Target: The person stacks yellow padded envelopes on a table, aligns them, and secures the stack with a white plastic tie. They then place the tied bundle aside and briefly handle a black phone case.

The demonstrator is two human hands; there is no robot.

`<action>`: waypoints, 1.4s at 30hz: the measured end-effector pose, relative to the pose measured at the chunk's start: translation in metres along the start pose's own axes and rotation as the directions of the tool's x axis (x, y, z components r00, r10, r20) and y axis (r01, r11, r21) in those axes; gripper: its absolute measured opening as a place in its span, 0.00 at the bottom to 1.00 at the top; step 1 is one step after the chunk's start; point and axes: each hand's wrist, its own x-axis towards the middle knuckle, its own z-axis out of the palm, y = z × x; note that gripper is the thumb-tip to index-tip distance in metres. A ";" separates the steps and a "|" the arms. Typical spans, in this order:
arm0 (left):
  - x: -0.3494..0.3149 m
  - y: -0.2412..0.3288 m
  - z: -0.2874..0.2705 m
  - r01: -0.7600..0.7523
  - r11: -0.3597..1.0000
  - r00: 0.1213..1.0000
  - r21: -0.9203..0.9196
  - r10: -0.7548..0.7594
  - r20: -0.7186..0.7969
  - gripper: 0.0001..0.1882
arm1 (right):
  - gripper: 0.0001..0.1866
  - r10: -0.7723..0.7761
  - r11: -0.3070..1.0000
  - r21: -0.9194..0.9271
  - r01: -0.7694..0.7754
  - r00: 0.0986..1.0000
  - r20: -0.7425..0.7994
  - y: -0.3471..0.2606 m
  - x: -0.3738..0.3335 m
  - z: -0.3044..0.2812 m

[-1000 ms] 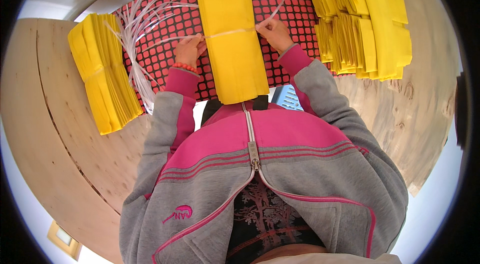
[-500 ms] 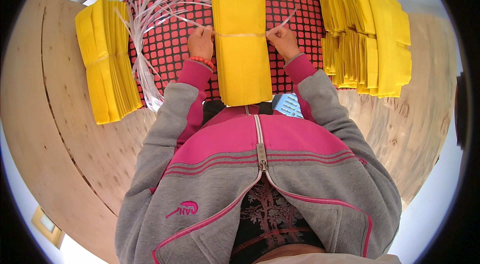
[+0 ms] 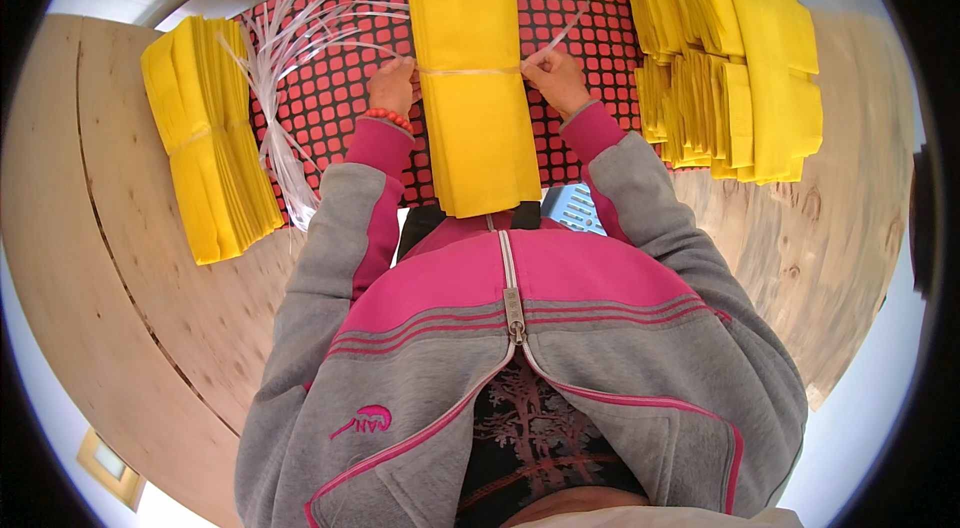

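Observation:
A long stack of yellow folded sheets [image 3: 475,78] lies lengthwise in front of me on a red mat with a black grid [image 3: 590,38]. A thin pale strap [image 3: 470,71] crosses the stack's middle. My left hand [image 3: 392,86] grips the strap's end at the stack's left edge. My right hand [image 3: 555,78] pinches the other end at the right edge, and the strap's tail rises up and to the right from it.
A bundle of loose white straps [image 3: 290,58] fans out on the mat to the left. A tied yellow stack [image 3: 205,153] lies on the wooden table [image 3: 150,328] at far left. Several yellow stacks [image 3: 730,58] are piled at right.
Both hands stay at the stack's edges, holding the strap ends across its middle. My view has shifted slightly, so the stack sits more central.

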 end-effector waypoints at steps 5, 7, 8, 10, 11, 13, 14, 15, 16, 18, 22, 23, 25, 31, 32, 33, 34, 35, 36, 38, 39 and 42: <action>-0.007 0.002 0.005 0.097 0.995 0.995 -0.008 -0.097 0.017 0.15 | 0.08 -0.015 0.999 0.032 0.015 1.000 -0.004 0.002 0.002 0.003; -0.008 0.004 0.005 0.149 0.987 0.988 -0.061 -0.147 0.047 0.17 | 0.08 -0.007 1.000 0.030 0.007 1.000 0.000 0.002 0.002 0.004; -0.009 0.005 0.005 0.167 0.982 0.984 -0.086 -0.160 0.075 0.18 | 0.08 -0.014 1.000 0.019 0.014 1.000 -0.002 0.001 0.002 0.004; -0.010 0.006 0.004 0.182 0.979 0.979 -0.093 -0.172 0.105 0.19 | 0.07 -0.019 0.999 -0.031 0.019 1.000 -0.001 -0.001 0.001 0.005; -0.010 0.006 0.004 0.180 0.981 0.979 -0.077 -0.171 0.108 0.19 | 0.07 -0.019 0.997 -0.070 0.019 1.000 0.002 -0.002 0.001 0.004; -0.009 0.007 0.005 0.177 0.982 0.977 -0.061 -0.168 0.131 0.19 | 0.06 -0.026 0.994 -0.108 0.026 1.000 0.008 -0.003 0.000 0.003; -0.007 0.007 0.005 0.177 0.982 0.974 -0.062 -0.166 0.151 0.18 | 0.06 -0.033 0.994 -0.108 0.034 0.999 0.011 -0.002 0.001 0.003; -0.006 0.008 0.005 0.177 0.982 0.971 -0.063 -0.164 0.171 0.18 | 0.05 -0.047 0.993 -0.106 0.049 0.999 0.015 -0.001 0.002 0.003; -0.005 0.009 0.005 0.183 0.982 0.968 -0.047 -0.172 0.182 0.18 | 0.05 -0.056 0.993 -0.102 0.056 0.998 0.010 0.000 0.003 0.003; -0.003 0.010 0.005 0.202 0.979 0.960 -0.019 -0.194 0.203 0.19 | 0.05 -0.072 0.992 -0.104 0.071 0.997 -0.004 0.004 0.005 0.004; 0.001 0.011 0.003 0.218 0.976 0.950 -0.015 -0.209 0.233 0.19 | 0.05 -0.086 0.989 -0.117 0.085 0.996 -0.005 0.012 0.008 0.003; 0.002 0.010 0.003 0.225 0.974 0.943 -0.042 -0.206 0.262 0.19 | 0.07 -0.082 0.991 -0.111 0.079 0.997 -0.017 0.013 0.009 0.004; 0.004 0.006 0.003 0.251 0.959 0.928 -0.135 -0.199 0.315 0.19 | 0.08 -0.080 0.993 -0.089 0.078 0.996 -0.028 0.015 0.009 0.004; 0.006 -0.004 0.005 0.345 0.880 0.888 -0.326 -0.193 0.417 0.19 | 0.08 -0.072 0.996 -0.059 0.070 0.997 -0.027 0.016 0.010 0.004; 0.005 -0.005 0.005 0.346 0.871 0.888 -0.348 -0.184 0.420 0.19 | 0.08 -0.079 0.995 -0.068 0.077 0.996 -0.029 0.016 0.010 0.004; 0.003 -0.006 0.006 0.346 0.862 0.889 -0.370 -0.175 0.424 0.18 | 0.08 -0.086 0.994 -0.077 0.083 0.996 -0.030 0.015 0.009 0.004; 0.002 -0.007 0.007 0.344 0.864 0.890 -0.368 -0.176 0.420 0.18 | 0.08 -0.089 0.994 -0.072 0.087 0.996 -0.026 0.014 0.008 0.004; 0.001 -0.008 0.008 0.341 0.866 0.892 -0.365 -0.176 0.417 0.18 | 0.08 -0.092 0.994 -0.067 0.091 0.995 -0.023 0.013 0.007 0.004; 0.001 -0.009 0.008 0.330 0.870 0.882 -0.367 -0.145 0.449 0.18 | 0.08 -0.096 0.994 -0.062 0.095 0.995 -0.021 0.011 0.006 0.004; 0.003 -0.010 0.008 0.336 0.874 0.904 -0.351 -0.195 0.380 0.18 | 0.06 -0.102 0.995 0.024 0.101 0.994 0.042 0.007 0.002 0.005; 0.004 -0.010 0.007 0.334 0.877 0.909 -0.345 -0.203 0.363 0.18 | 0.05 -0.107 0.993 0.066 0.103 0.992 0.073 0.004 -0.001 0.005; 0.005 -0.006 0.005 0.366 0.860 0.903 -0.356 -0.235 0.359 0.18 | 0.06 0.012 0.961 0.270 -0.063 0.982 0.188 -0.010 -0.009 0.002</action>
